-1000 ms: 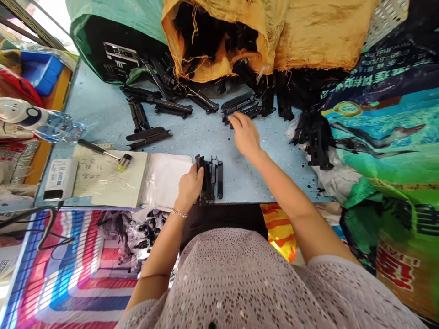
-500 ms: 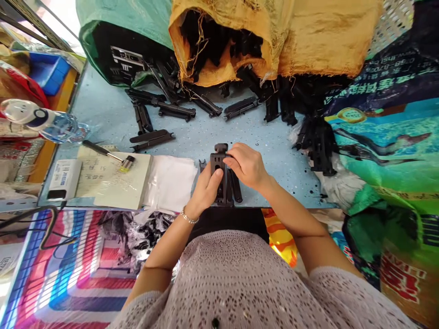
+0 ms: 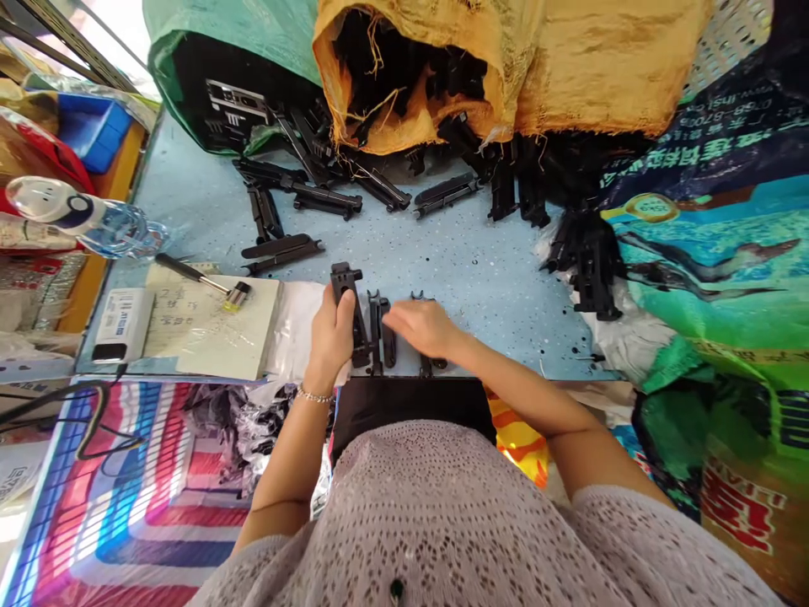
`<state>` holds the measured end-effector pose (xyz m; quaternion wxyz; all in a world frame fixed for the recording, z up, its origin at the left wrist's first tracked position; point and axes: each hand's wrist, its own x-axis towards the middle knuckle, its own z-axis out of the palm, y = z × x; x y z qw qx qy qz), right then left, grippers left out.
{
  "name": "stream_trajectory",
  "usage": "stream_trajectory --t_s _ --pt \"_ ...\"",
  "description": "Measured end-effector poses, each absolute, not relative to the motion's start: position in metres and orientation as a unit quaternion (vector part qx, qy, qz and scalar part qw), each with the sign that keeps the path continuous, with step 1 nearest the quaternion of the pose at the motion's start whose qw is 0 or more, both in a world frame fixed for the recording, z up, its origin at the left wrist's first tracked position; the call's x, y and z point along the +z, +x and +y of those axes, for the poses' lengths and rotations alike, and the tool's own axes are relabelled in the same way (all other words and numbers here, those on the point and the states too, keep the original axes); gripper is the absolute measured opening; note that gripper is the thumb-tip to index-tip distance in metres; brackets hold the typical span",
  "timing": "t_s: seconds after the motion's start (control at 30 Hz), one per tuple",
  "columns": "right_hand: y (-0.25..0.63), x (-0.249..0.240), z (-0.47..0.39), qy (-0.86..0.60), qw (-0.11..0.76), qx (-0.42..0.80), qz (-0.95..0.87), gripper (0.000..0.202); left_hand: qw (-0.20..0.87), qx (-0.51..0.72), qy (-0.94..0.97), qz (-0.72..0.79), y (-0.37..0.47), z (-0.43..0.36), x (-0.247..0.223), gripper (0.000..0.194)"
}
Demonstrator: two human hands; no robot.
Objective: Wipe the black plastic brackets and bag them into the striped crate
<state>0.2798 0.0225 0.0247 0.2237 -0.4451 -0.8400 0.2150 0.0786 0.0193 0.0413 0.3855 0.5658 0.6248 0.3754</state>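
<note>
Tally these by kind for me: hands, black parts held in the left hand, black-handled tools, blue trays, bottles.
Left hand and right hand: 2
Held black part: 1
Black-handled tool: 1
Blue tray: 1
Bottle: 1
Total: 6

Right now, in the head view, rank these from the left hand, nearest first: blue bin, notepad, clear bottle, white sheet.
From the left hand, which grips a black part:
1. White sheet: immediately left, partly behind the hand.
2. Notepad: left, past the sheet.
3. Clear bottle: far left, beyond the notepad.
4. Blue bin: far left, behind the bottle.
</note>
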Motion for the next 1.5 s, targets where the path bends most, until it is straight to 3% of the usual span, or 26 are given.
stream_trajectory --t_s 0.13,0.27,0.37,0.47,0.57,0.7,0.73,0.8,0.87,1.03,1.13,1.3,1.37,1.43,1.5 --pt "0.320 0.009 0.126 -0.596 0.240 0.116 -0.757 0.041 0.273 0.194 0.651 0.681 0.082 0.013 0.022 0.052" --pt "0.361 0.003 0.212 -0.660 0.146 0.056 -0.735 0.053 0.284 0.115 0.694 0.651 0.114 0.007 0.012 0.051" --pt "0.375 0.010 0.230 -0.651 0.076 0.045 -0.754 0.049 0.246 0.040 0.709 0.660 0.124 0.006 0.019 0.051" --pt "0.368 0.029 0.203 -0.628 0.072 0.033 -0.774 0.042 0.212 0.002 0.717 0.665 0.119 0.006 0.029 0.053" --pt "0.339 0.056 0.142 -0.630 0.165 0.049 -0.757 0.043 0.251 0.115 0.718 0.639 0.116 0.009 0.033 0.054" --pt "0.301 0.080 0.057 -0.538 0.321 0.213 -0.750 0.047 0.429 0.393 0.644 0.496 0.125 0.014 0.038 0.093" --pt "0.297 0.082 0.045 -0.504 0.353 0.282 -0.736 0.048 0.480 0.438 0.600 0.467 0.126 0.014 0.041 0.095" --pt "0.298 0.080 0.035 -0.459 0.404 0.400 -0.683 0.051 0.587 0.477 0.498 0.423 0.125 0.012 0.046 0.079" --pt "0.304 0.075 0.037 -0.463 0.439 0.432 -0.638 0.050 0.688 0.474 0.412 0.363 0.121 0.009 0.050 0.060" --pt "0.308 0.070 0.053 -0.484 0.422 0.270 -0.718 0.055 0.833 0.403 0.300 0.233 0.117 0.000 0.057 0.057" --pt "0.297 0.070 0.056 -0.482 0.423 0.284 -0.713 0.059 0.849 0.393 0.268 0.229 0.123 -0.003 0.057 0.057" --pt "0.280 0.062 0.061 -0.465 0.408 0.568 -0.543 0.060 0.782 0.455 0.286 0.316 0.129 -0.006 0.047 0.050" --pt "0.281 0.061 0.058 -0.447 0.386 0.625 -0.510 0.063 0.731 0.485 0.310 0.366 0.126 -0.004 0.042 0.044" --pt "0.283 0.061 0.045 -0.435 0.358 0.612 -0.556 0.063 0.702 0.498 0.321 0.396 0.120 -0.002 0.038 0.038" --pt "0.283 0.061 0.024 -0.416 0.323 0.524 -0.669 0.056 0.691 0.504 0.315 0.413 0.114 0.000 0.037 0.035"
